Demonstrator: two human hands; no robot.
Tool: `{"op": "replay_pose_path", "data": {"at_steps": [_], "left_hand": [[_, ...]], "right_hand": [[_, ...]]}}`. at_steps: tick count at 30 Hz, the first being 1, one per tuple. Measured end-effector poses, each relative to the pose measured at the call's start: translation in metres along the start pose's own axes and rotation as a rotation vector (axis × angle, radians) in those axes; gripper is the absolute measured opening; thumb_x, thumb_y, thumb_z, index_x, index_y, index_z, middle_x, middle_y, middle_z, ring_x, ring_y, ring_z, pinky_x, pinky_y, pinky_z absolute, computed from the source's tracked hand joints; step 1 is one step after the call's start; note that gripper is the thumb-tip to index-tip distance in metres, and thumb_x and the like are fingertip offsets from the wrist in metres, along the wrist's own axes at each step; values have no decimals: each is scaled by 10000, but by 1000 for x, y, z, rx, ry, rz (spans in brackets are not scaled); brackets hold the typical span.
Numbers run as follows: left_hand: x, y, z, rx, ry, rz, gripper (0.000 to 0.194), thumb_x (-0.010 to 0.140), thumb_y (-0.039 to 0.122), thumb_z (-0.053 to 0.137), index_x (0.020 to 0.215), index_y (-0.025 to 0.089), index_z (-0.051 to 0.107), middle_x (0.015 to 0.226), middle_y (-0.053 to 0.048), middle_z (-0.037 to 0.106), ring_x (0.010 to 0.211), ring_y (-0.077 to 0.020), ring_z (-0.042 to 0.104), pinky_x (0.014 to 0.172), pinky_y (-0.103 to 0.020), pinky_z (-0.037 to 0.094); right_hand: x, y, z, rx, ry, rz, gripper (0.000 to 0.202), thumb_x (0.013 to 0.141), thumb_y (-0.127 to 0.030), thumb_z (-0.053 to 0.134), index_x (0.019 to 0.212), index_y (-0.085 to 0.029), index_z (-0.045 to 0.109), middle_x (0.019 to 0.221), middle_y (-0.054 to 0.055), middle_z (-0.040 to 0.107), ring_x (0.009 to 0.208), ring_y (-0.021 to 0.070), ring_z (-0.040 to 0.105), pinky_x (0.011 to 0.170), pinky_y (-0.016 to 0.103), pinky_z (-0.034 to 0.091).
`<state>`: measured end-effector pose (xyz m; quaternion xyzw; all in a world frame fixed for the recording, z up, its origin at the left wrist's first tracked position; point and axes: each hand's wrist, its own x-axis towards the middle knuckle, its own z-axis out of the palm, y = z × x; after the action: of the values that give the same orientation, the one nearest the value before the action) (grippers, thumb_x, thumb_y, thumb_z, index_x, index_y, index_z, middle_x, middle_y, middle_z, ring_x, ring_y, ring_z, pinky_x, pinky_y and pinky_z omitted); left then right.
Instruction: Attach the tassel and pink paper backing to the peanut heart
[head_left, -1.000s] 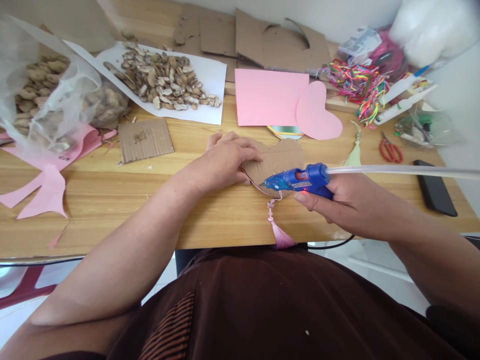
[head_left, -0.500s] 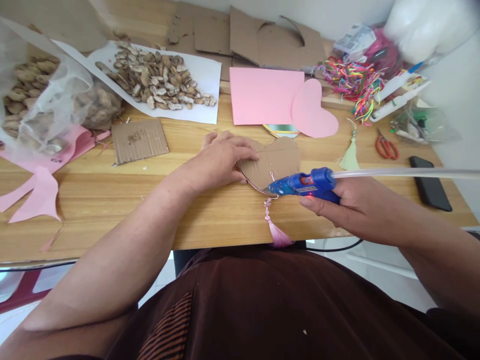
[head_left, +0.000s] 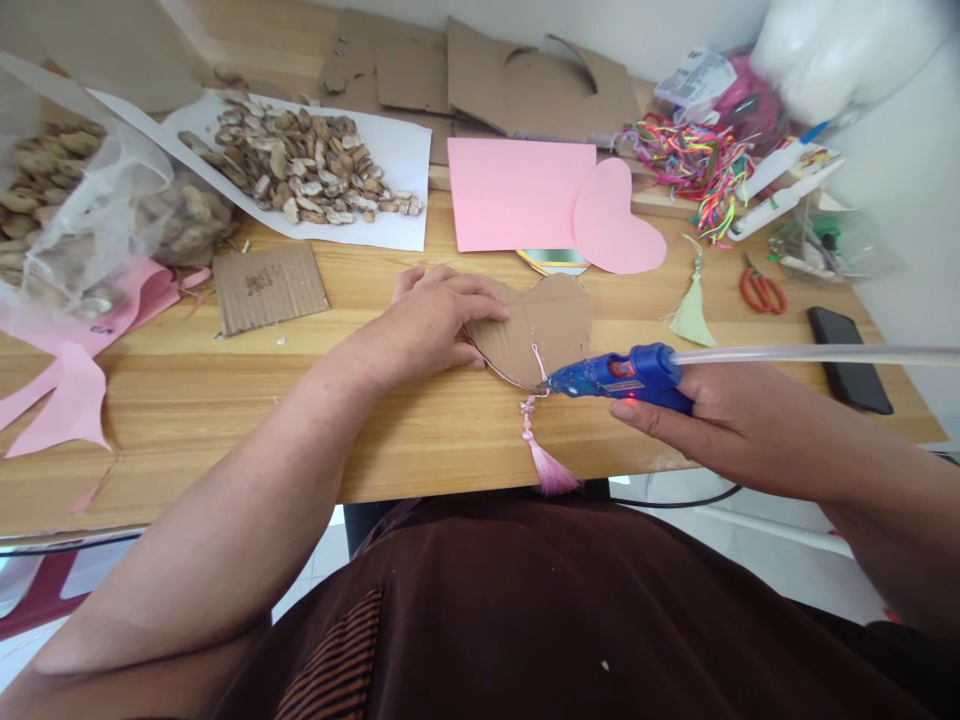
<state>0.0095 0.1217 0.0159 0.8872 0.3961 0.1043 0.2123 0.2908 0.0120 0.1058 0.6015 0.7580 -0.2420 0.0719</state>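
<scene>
A brown cardboard heart (head_left: 555, 310) lies on the wooden table in front of me, its point toward the near edge. My left hand (head_left: 442, 318) grips its left side, fingers on top and thumb at the edge. In my right hand (head_left: 720, 415) is a blue glue gun (head_left: 615, 378) with a long clear glue stick out of its back and a small red light lit. Its nozzle touches or nearly touches the heart's lower tip. There a pink tassel (head_left: 551, 465) hangs toward me, its thin cord loop lying on the cardboard.
Behind the heart are a pink sheet (head_left: 517, 195) and a pink paper heart (head_left: 619, 225). Peanut shells (head_left: 292, 160) cover white paper at the back left. On the right lie a pale green tassel (head_left: 694, 310), orange-handled scissors (head_left: 763, 290) and a black phone (head_left: 850, 360). A cardboard square (head_left: 270, 288) lies left.
The glue gun has shifted slightly right and toward me along the heart's tip, uncovering more of the cord loop. My left hand keeps its hold. The whole view has slid a little.
</scene>
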Motion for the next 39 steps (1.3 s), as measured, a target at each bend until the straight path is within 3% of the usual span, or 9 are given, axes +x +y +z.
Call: {"op": "replay_pose_path", "data": {"at_steps": [10,17,22,25,29,31,33,36,39], "left_hand": [[0,2,-2,16,-13,-14,452,827,330,736,1275,368,694,1480,37,626,1367,-293,466,1154,-498,252],[-1,5,-3,37,-39,-24,473,835,314,734,1303,366,685,1504,29,610,1390,-300,463,1163,-499,249],[0,1,-8,-7,-6,-4,497,845,237,659,1331,339,667,1487,27,631,1372,-294,524,1173,-522,316],[-9,4,-22,-78,122,-47,465,911,213,555,1365,265,643,1429,-5,672,1304,-245,598,1156,-436,424],[-38,35,-34,-26,442,-88,289,1004,237,480,1170,257,714,1164,-21,770,1063,-211,703,995,-397,558],[-52,63,-28,-84,384,54,265,999,184,508,1142,280,709,1145,14,777,1025,-175,723,937,-340,593],[-59,93,-13,-51,235,186,302,990,146,500,1211,240,683,1338,-29,719,1066,-188,728,934,-334,611],[-53,129,15,199,48,191,321,964,189,560,1271,155,650,1492,-183,598,834,-218,761,662,-351,632],[-35,145,33,348,101,84,360,994,197,510,1323,82,604,1345,-238,659,716,-210,743,511,-302,565]], "right_hand": [[-1,-2,-1,-7,1,17,591,915,-759,482,606,-256,507,487,12,510,445,183,484,467,339,332],[8,-10,1,14,20,-23,520,932,-716,505,698,-258,579,520,4,534,497,199,519,499,341,345],[19,-19,0,115,92,-77,469,972,-651,495,771,-245,616,576,-5,583,550,194,561,564,336,396],[24,-20,-2,180,106,-82,434,984,-618,503,827,-239,645,579,-12,609,552,189,583,576,329,419],[29,-13,-5,211,115,-47,421,975,-599,530,814,-229,653,566,-14,621,508,166,560,551,317,418],[32,-9,-7,241,124,-28,430,963,-617,541,824,-230,666,540,-19,608,480,160,538,518,312,403],[36,-7,-10,267,134,-37,435,949,-636,555,824,-236,673,525,-20,606,475,166,542,499,312,398],[42,-11,-16,238,132,-127,432,952,-619,560,755,-246,654,501,-23,592,474,171,543,507,317,397],[48,-15,-24,185,124,-227,425,973,-577,537,730,-250,655,459,-34,529,462,168,512,525,323,384]]}}
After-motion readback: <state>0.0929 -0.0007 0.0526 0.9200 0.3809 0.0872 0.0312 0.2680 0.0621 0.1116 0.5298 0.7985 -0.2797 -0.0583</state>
